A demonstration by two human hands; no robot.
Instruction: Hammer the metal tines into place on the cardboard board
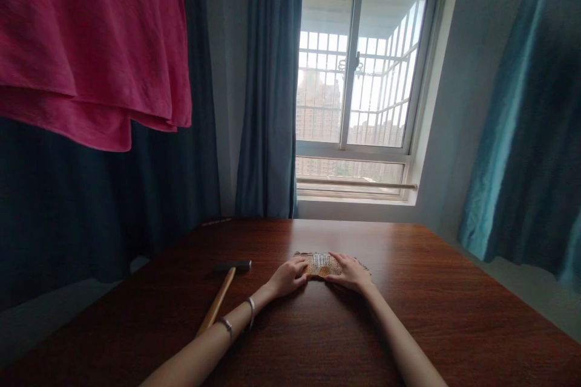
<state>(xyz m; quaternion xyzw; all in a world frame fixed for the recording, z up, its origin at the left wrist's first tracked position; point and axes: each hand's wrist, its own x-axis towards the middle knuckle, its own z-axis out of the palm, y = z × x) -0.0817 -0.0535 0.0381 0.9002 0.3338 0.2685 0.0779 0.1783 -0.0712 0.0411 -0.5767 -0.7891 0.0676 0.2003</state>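
A small flat tan piece [315, 268], speckled with dark dots, lies on the table between my hands. Several thin dark pins, like nails, stand up along its far middle part. My left hand [288, 276] grips its left end, thumb on the near side and fingers on the far side. Around the right end, my right hand [351, 272] is closed in the same way. Both palms cover parts of the piece, so its full outline is hidden. A hammer [219, 299] with a wooden handle and dark metal head lies left of my left forearm, which partly hides the handle.
The brown wooden table [318, 338] stretches to the wall under a barred window [358, 60]. A pink cloth [95, 42] hangs at upper left. Dark blue curtains [272, 84] hang left of the window, and another curtain [512, 121] hangs on the right.
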